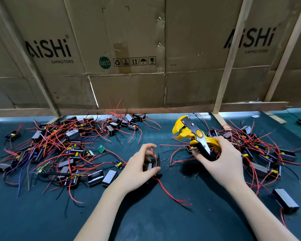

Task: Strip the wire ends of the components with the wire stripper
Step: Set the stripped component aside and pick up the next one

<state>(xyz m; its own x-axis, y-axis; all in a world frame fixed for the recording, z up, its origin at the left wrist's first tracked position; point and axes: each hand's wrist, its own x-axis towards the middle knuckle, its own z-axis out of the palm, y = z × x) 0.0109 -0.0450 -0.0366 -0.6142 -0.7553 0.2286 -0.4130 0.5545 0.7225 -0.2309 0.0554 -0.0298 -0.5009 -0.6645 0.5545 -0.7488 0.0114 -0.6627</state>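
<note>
Head view shows the left hand (140, 168) gripping a component (149, 166) mid-bench, its red wire (154, 156) rising upright, left of the wire stripper (193, 134) clasped by the right hand (221, 158).

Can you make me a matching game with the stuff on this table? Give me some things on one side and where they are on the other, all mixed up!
Things:
1. wire stripper
2. component with red wire
3. big tangled pile
4. cardboard wall

Places:
A. at the table's left side
B. in the right hand
C. standing behind the table
D. in the left hand

Pairs: 1-B, 2-D, 3-A, 4-C
</note>
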